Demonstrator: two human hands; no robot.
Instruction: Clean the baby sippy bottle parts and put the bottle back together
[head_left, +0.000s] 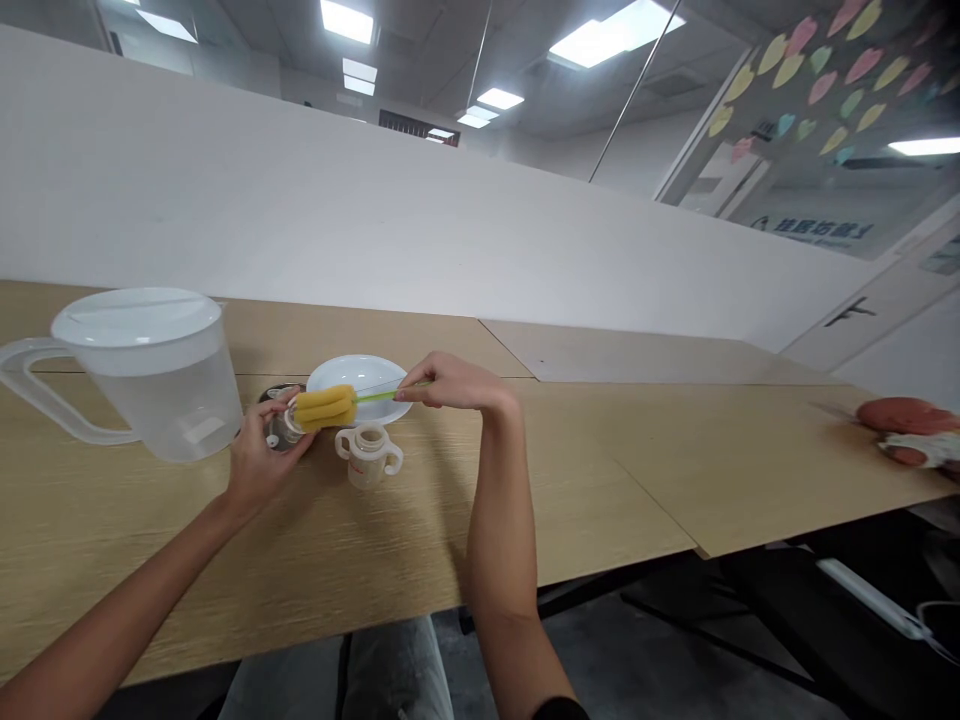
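My right hand (450, 382) pinches the thin green handle of a bottle brush, and its yellow sponge head (324, 407) points left. My left hand (260, 450) has its fingers curled round a small clear bottle part (292, 418), partly hidden by the sponge, which meets it. Whether the sponge is inside the part or only against it, I cannot tell. Just in front of the brush stands an upright two-handled baby bottle (367, 457) with its top off. A white bowl (390, 412) sits behind the brush.
A large lidded pitcher (187, 385) of translucent plastic stands at the left. Behind my left hand is a dark round object (279, 392), mostly covered. A red and white item (907, 425) lies at the table's far right. A white partition (375, 220) runs along the back.
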